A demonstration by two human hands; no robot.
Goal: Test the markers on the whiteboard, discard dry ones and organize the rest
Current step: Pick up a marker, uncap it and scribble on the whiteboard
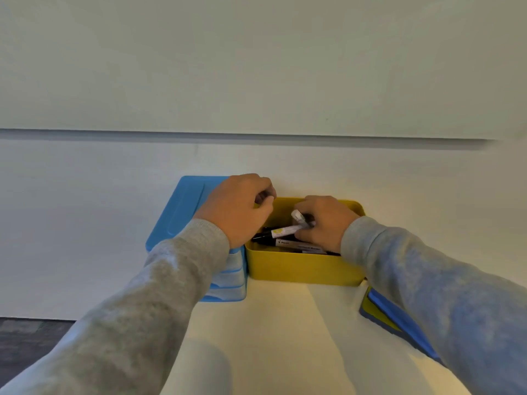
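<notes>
A yellow box stands on the white table against the wall, with several markers lying inside. My right hand reaches into the box and grips a white-barrelled marker with a yellow dot, its end pointing left. My left hand hovers over the box's left rim, fingers curled, thumb and fingertips pinched together; what they pinch is hidden. The whiteboard fills the wall above.
A blue lidded box stands touching the yellow box's left side, partly under my left sleeve. A flat blue and yellow lid lies at the right under my right sleeve. The dark floor shows past the table's left edge.
</notes>
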